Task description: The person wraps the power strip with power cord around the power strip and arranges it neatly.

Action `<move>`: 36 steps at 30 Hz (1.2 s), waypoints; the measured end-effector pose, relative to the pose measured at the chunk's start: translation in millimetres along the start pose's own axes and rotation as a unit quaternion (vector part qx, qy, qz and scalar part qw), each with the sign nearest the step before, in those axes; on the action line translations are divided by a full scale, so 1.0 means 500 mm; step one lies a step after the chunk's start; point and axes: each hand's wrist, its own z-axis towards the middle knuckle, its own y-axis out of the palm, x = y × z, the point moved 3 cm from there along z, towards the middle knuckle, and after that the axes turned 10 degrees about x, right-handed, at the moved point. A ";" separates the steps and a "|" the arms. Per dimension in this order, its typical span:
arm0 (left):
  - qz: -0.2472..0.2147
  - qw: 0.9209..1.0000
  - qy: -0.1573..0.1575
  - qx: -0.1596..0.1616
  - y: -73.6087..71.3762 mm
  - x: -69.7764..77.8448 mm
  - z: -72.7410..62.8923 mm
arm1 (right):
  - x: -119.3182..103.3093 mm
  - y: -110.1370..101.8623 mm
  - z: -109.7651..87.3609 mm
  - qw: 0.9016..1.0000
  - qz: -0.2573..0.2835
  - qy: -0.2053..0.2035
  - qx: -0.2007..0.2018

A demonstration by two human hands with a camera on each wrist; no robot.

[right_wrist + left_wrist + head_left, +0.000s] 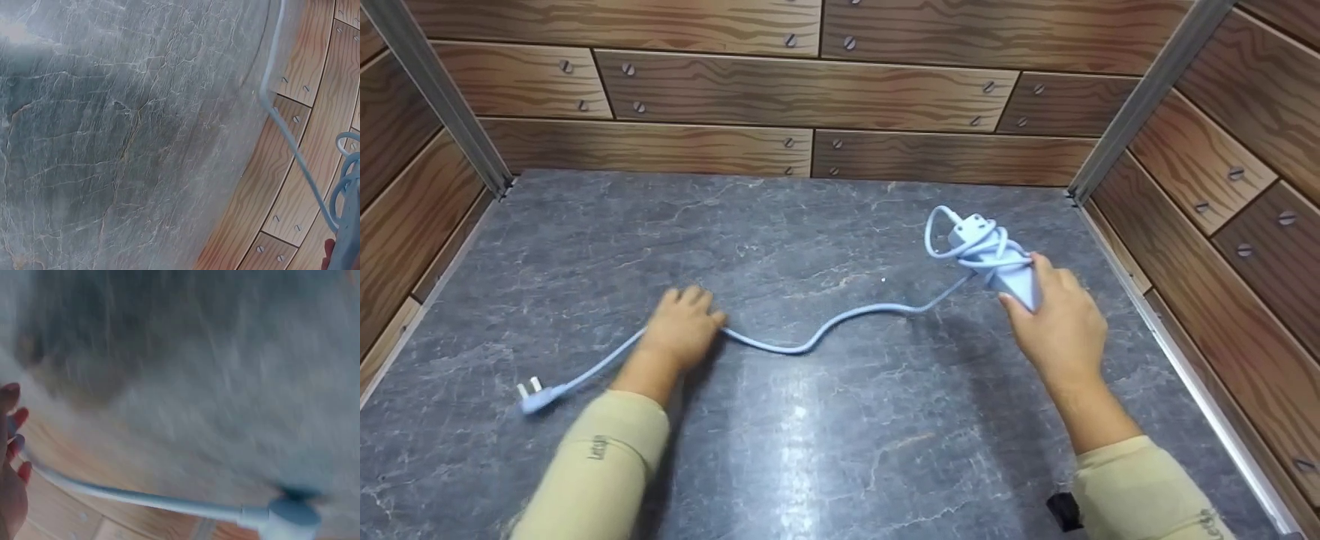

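Observation:
A light blue power strip (pixel 1016 283) is at the right, with several turns of its own cord wrapped round its far half. My right hand (pixel 1059 322) grips its near end, thumb on one side and fingers on the other. From the strip a loose length of cord (pixel 855 310) runs left in a wavy line to my left hand (pixel 681 328), whose fingers curl round it. Beyond that hand the cord ends in a plug (pixel 537 399) with its prongs pointing up. The left wrist view shows the plug (pixel 292 518) blurred. The strip (pixel 350 225) sits at the right wrist view's edge.
A grey marbled tabletop (pixel 825 247) lies beneath both hands. Wood-patterned panels (pixel 720 150) wall it at the back and both sides, with metal posts (pixel 1140 112) in the back corners. A small black object (pixel 1063 511) lies near the right sleeve.

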 end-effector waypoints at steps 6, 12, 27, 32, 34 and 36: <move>-0.077 0.997 0.006 -0.009 0.019 0.115 0.031 | -0.003 0.001 0.001 1.000 0.003 -0.005 0.010; -0.217 0.976 -0.035 -0.011 0.016 0.208 0.056 | -0.007 0.009 0.004 1.000 0.008 -0.003 0.014; -0.230 0.967 -0.097 0.050 -0.077 0.200 0.061 | 0.020 0.028 0.016 0.999 -0.006 0.031 -0.015; -0.209 0.963 -0.081 0.149 -0.125 0.155 0.037 | 0.034 0.037 0.013 0.999 -0.006 0.037 -0.017; -0.202 0.955 -0.047 0.212 -0.146 0.143 0.028 | 0.036 0.040 0.010 0.999 -0.007 0.030 -0.014; -0.193 0.944 -0.002 0.267 -0.166 0.135 0.020 | 0.037 0.044 0.008 1.000 -0.013 0.015 -0.008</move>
